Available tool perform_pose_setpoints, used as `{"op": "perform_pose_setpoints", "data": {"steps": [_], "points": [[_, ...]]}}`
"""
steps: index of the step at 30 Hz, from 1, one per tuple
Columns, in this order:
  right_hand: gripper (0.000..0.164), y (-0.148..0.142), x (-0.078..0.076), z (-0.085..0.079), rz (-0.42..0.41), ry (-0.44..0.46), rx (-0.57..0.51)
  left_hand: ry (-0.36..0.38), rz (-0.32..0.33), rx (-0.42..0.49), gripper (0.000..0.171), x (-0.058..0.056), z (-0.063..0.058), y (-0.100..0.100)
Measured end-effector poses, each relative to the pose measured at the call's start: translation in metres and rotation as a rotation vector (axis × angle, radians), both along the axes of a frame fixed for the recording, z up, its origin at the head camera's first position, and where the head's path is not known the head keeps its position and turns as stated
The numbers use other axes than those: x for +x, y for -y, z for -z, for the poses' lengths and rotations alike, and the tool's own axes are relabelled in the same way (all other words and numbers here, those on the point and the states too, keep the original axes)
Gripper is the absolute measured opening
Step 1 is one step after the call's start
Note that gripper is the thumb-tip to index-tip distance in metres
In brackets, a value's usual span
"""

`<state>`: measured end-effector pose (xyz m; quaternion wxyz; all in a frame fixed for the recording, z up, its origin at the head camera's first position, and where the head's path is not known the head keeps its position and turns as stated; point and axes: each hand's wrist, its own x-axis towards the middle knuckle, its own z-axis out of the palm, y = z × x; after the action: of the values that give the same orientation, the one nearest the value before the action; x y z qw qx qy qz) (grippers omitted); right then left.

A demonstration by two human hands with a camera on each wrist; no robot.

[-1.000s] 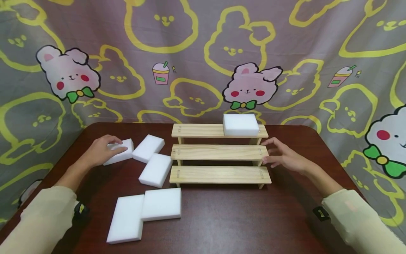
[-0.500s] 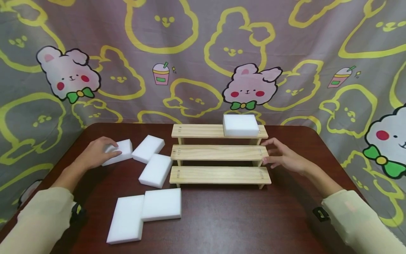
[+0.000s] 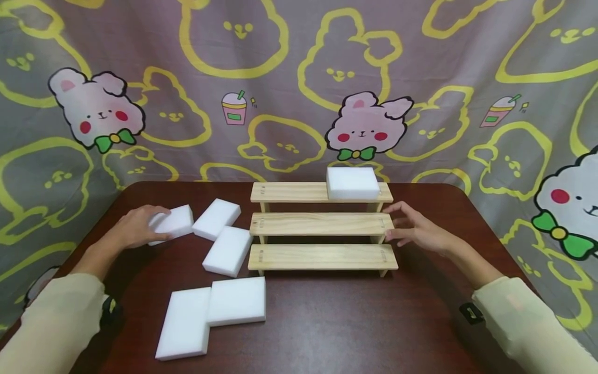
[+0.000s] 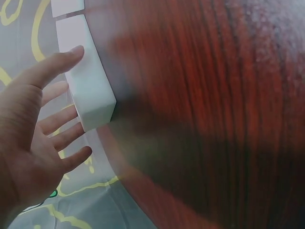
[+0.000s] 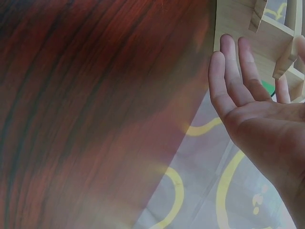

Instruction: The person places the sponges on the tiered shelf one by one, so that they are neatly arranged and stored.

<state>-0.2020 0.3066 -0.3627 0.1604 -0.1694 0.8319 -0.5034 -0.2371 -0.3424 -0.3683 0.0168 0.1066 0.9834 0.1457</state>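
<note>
At the far left of the table, my left hand (image 3: pixel 135 228) straddles a white foam block (image 3: pixel 176 221), thumb along the near side and index finger at the far side. In the left wrist view the thumb (image 4: pixel 74 56) lies against the block's long face, and the other fingertips meet its opposite edge. A three-tier wooden display stand (image 3: pixel 322 258) stands mid-table. Beside its right end is my right hand (image 3: pixel 418 228), fingers spread, thumb and index finger right at the middle tier's end. A foam block (image 3: pixel 352 183) lies on the top tier, right of its middle.
Two foam blocks (image 3: pixel 217 218) (image 3: pixel 228 250) lie between my left hand and the stand, the nearer close to its left end. Two more (image 3: pixel 184 322) (image 3: pixel 237 300) lie side by side toward the front left. A patterned curtain (image 3: pixel 280 78) hangs behind the dark wood table (image 3: pixel 336 322).
My left hand has drawn back to the left along the foam block, its thumb sliding down to the near side. The right hand has kept its place at the stand.
</note>
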Motion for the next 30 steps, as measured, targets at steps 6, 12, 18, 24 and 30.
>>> {"op": "perform_pose_setpoints", "data": {"steps": [6, 12, 18, 24, 30], "points": [[0.054, -0.001, 0.000, -0.001, -0.003, -0.009, 0.003, 0.011, 0.009, -0.020, 0.070, -0.002, -0.003, 0.001], [0.053, 0.000, 0.000, -0.001, -0.006, -0.013, 0.000, 0.013, 0.001, -0.017, 0.069, -0.002, -0.003, 0.000], [0.053, 0.000, 0.000, -0.001, -0.005, -0.013, -0.001, -0.007, -0.004, -0.012, 0.070, -0.002, -0.009, -0.002], [0.054, 0.000, 0.000, 0.000, -0.004, -0.013, 0.006, -0.054, 0.004, -0.001, 0.069, 0.000, -0.017, -0.007], [0.053, -0.001, 0.000, 0.001, -0.003, -0.015, -0.001, -0.072, -0.003, 0.011, 0.069, 0.000, -0.026, -0.013]]}}
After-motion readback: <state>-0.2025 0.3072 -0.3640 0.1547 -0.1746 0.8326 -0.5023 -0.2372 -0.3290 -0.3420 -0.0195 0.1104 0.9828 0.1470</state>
